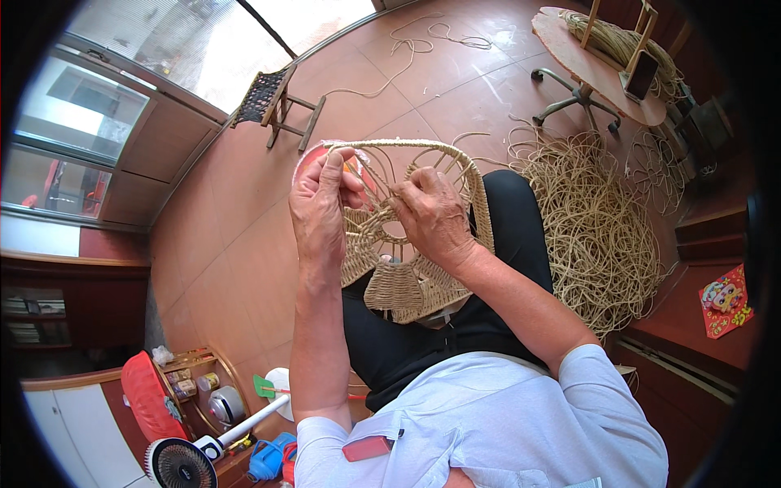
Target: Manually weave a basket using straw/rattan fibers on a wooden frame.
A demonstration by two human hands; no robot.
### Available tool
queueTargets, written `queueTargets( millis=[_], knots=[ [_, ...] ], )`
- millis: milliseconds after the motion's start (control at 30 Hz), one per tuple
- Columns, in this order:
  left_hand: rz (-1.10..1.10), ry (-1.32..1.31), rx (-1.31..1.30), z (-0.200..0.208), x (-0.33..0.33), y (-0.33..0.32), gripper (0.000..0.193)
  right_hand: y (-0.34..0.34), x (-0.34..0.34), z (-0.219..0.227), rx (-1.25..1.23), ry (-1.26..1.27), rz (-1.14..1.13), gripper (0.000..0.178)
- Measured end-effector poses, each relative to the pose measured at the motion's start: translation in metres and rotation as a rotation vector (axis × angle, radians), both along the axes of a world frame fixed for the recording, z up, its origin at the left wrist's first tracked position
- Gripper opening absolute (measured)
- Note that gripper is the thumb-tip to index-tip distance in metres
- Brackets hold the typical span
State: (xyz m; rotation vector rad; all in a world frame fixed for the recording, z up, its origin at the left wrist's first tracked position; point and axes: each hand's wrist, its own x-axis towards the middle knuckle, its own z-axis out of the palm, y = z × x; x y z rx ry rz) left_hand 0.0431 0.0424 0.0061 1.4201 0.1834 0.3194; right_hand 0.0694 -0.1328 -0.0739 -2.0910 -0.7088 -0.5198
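Note:
A woven cord piece (pixel 393 289) rests across my lap, with a rounded, cord-wrapped rim (pixel 482 203) and bare spokes in its upper part. The lower part is tightly woven around a round gap near the middle. At the rim's upper left, my left hand (pixel 320 211) is closed, thumb and fingers pinching a strand of tan cord. My right hand (pixel 435 213) lies over the spokes, its fingers closed together on the cord just above the round gap. Exactly how the strand runs between both hands is partly hidden by the fingers.
A big tangled heap of cord (pixel 598 236) lies on the floor to the right. A round table (pixel 553 41) on casters bears a coil of cord and a phone. Far left stands a small woven stool (pixel 268 102); a fan (pixel 181 464) is at lower left.

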Motion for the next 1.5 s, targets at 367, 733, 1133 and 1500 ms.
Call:
queueTargets(
  millis=[367,733,1133,1500],
  knots=[
    [-0.204,0.002,0.193,0.014,0.007,-0.012,0.033,0.004,0.000,-0.003,-0.213,-0.084,-0.009,0.018],
    [-0.150,0.163,-0.017,-0.016,0.006,0.000,0.026,0.007,0.004,0.001,-0.219,-0.044,0.000,0.014],
    [-0.007,0.044,0.852,-0.033,0.018,-0.022,0.008,0.004,0.005,0.000,-0.226,-0.055,-0.015,0.014],
    [0.117,-0.291,1.466,-0.054,0.032,-0.013,0.018,0.004,0.007,0.001,-0.033,0.040,-0.021,0.024]
  ],
)
